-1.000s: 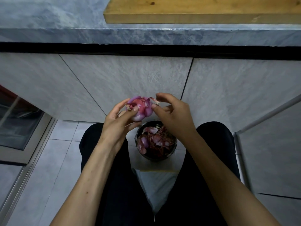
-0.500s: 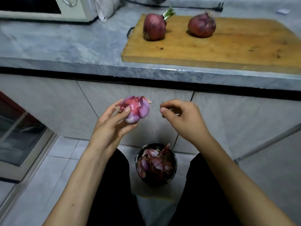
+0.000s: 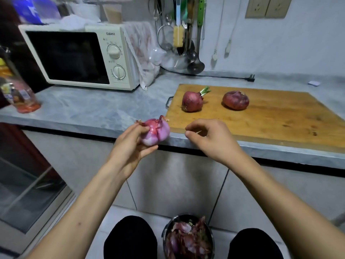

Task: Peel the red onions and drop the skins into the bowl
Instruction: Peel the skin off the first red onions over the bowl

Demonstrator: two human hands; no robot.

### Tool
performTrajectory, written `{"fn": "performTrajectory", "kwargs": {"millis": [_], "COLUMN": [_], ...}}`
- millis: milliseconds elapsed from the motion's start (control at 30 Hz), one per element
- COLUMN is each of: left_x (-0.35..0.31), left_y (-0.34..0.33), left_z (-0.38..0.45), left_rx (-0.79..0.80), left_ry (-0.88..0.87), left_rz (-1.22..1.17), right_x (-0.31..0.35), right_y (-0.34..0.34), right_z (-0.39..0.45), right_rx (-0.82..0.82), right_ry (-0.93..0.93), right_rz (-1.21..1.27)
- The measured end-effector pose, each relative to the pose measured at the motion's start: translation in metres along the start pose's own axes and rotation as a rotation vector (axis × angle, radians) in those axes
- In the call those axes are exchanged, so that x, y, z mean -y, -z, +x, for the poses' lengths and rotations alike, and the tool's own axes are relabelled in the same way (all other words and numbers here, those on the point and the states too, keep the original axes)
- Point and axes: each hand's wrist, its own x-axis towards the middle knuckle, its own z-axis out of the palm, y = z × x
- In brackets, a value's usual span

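Left hand [image 3: 133, 146] is wrapped around a mostly peeled red onion [image 3: 156, 132], held up in front of the countertop's [image 3: 93, 109] front edge, thumb on top where a few skin scraps stick up. Right hand [image 3: 211, 139] hangs just beside it, fingers curled, thumb and forefinger pressed together; can't tell if there's a bit of skin in there. Bowl [image 3: 188, 238] of skins sits on the floor between the knees. Two unpeeled onions, one sprouting [image 3: 192, 100] and one not [image 3: 235, 100], sit near the cutting board's [image 3: 270, 116] left end.
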Motion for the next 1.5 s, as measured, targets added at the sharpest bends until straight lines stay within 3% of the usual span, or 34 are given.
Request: {"fn": "performTrajectory", "kwargs": {"millis": [167,333,500,800,1267,1500], "left_x": [-0.009,-0.008,-0.010,-0.006,0.059,0.088], "left_y": [0.003,-0.001,0.001,0.000,0.009,-0.002], "left_z": [0.000,-0.008,-0.008,-0.019,-0.033,-0.031], "left_rx": [0.069,0.197,0.285,0.259,0.256,0.163], "left_ry": [-0.040,-0.024,-0.010,-0.094,-0.172,-0.072], "left_rz": [0.021,0.045,0.055,0.103,0.495,0.362], "right_x": [0.016,0.027,0.027,0.020,-0.015,-0.024], "right_y": [0.008,0.001,-0.003,-0.010,-0.039,-0.049], "right_z": [0.008,0.006,0.005,-0.010,-0.062,-0.075], "right_rx": [-0.035,0.062,0.016,-0.005,0.074,0.061], "right_ry": [0.032,0.050,0.025,-0.078,-0.306,-0.405], "right_rz": [0.034,0.113,0.229,0.457,0.524,0.505]}}
